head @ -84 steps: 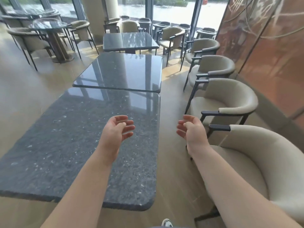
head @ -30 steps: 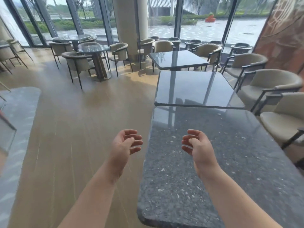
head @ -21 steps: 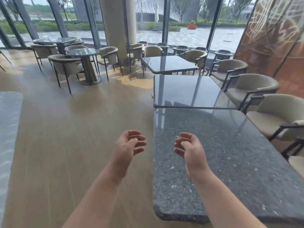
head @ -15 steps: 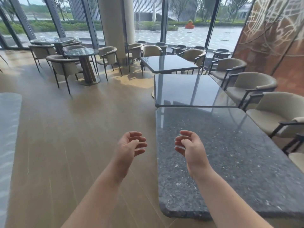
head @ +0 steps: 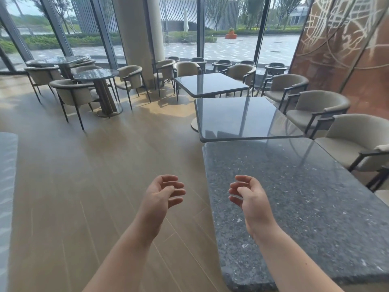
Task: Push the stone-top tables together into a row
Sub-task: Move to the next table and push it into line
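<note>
Three dark stone-top tables run away from me on the right. The near speckled table point(head: 305, 203) touches the middle table point(head: 242, 116) at their edges. The far table point(head: 210, 84) stands apart behind it, with a gap. My left hand point(head: 161, 194) hovers over the wooden floor left of the near table, fingers loosely curled, holding nothing. My right hand point(head: 249, 196) hangs above the near table's left part, also loosely curled and empty, not touching the stone.
Beige armchairs point(head: 355, 142) line the tables' right side by a rust-coloured wall. A round table point(head: 96, 73) with chairs stands at the left back, near a pillar point(head: 136, 39). Another stone top's edge point(head: 6, 165) shows at far left. Wooden floor point(head: 94, 175) spreads between.
I have shifted from the tables' right side to their left, and the view has turned left. Both hands keep the same loose, empty pose. The tables look unmoved.
</note>
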